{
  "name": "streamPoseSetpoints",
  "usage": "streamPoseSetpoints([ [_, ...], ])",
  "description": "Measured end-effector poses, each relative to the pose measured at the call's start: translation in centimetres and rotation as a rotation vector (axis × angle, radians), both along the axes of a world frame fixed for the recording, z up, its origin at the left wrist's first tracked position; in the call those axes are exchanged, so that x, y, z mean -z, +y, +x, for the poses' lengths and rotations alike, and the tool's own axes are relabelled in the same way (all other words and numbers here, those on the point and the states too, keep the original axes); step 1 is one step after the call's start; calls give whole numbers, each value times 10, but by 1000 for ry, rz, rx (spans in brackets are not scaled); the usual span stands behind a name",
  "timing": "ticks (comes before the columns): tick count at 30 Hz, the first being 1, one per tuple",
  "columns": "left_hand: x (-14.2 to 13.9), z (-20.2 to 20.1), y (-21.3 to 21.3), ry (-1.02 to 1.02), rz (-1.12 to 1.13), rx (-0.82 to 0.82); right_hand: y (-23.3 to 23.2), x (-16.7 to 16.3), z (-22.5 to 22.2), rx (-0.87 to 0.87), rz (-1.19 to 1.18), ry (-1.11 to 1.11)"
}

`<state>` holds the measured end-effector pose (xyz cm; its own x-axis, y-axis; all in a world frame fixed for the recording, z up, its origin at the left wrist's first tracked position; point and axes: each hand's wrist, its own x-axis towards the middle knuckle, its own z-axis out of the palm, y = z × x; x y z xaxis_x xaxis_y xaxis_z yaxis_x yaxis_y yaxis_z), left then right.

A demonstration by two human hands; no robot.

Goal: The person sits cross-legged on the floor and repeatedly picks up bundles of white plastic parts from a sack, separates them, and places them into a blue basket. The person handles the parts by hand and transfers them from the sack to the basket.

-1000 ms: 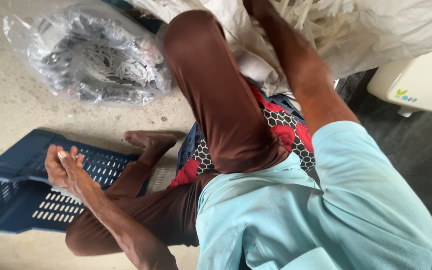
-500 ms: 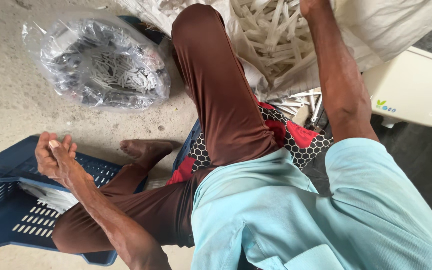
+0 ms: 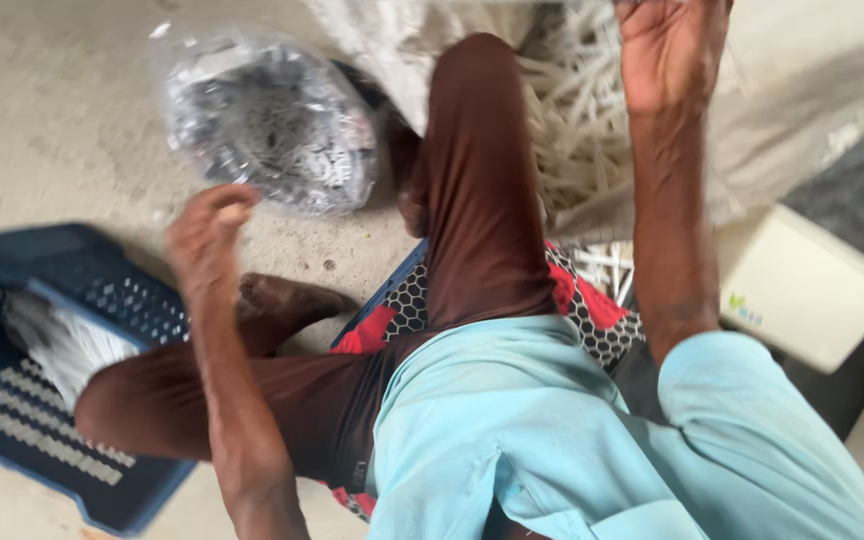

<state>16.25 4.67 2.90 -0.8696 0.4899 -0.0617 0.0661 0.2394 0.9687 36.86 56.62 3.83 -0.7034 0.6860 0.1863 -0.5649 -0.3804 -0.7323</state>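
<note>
1. The left hand (image 3: 207, 230) is raised over the concrete floor (image 3: 52, 110), fingers curled loosely; the motion blur makes it impossible to tell whether anything is pinched in them.
2. The right hand (image 3: 667, 50) reaches into the heap of white sticks (image 3: 572, 130) lying in the open white sack (image 3: 802, 110); the palm faces the camera with the fingers bent at the top edge of the view, and whether they clasp any sticks cannot be told.
3. Below and to the left of the left hand lies a blue perforated crate (image 3: 62, 400), with a bundle of white sticks (image 3: 57, 340) resting in it.
4. A clear plastic bag of dark small parts (image 3: 272, 125) sits on the floor just beyond the left hand, near the raised knee.
5. The person's raised knee in brown trousers (image 3: 477, 180) stands between the two hands, partly hiding the sack's mouth.
6. A red, black and white patterned cloth (image 3: 592, 300) lies under the person; a few loose sticks show beside it.
7. A cream-coloured box (image 3: 802, 290) sits to the right of the right forearm.
</note>
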Motion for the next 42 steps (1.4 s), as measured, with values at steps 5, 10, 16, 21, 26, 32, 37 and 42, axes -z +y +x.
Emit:
streamPoseSetpoints([
  [5,3,27,14,170,-50,90,-112,-3,-83,-351,-199,-6],
  [10,23,50,11,-227,386,116,-245,13,-132,-653,-358,-21],
  [16,49,62,-5,-327,662,-177,-361,31,-128,-804,-559,-109],
  [21,51,59,-26,-386,961,-288,-398,34,-118,-816,-563,-134],
  [26,45,60,-39,-305,890,-287,-412,32,-114,-745,-648,-247],
  [32,40,65,-49,-261,973,-207,-413,24,-99,-827,-604,-218],
  [37,31,66,-53,-234,1063,-134,-410,11,-92,-782,-586,-268],
  [42,33,67,-57,-212,1074,-112,-407,4,-85,-787,-558,-251],
])
